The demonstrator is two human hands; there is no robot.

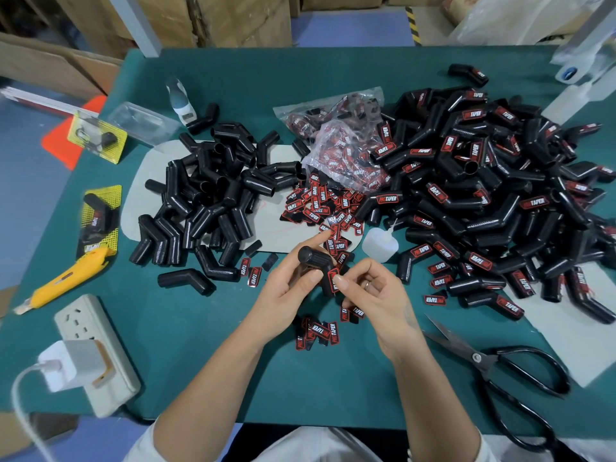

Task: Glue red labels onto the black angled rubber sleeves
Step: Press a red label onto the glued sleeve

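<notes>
Head view: both hands [293, 288] apparently press label [333, 281] onto sleeve [316, 261].

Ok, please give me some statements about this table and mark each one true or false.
1. The left hand holds a black sleeve. True.
2. The pile of labelled sleeves lies left of the person. False: it lies on the right; the unlabelled pile is on the left.
3. The scissors lie at the right. True.
4. The yellow knife is in the right hand. False: it lies on the table; that hand's fingers press a red label.
</notes>
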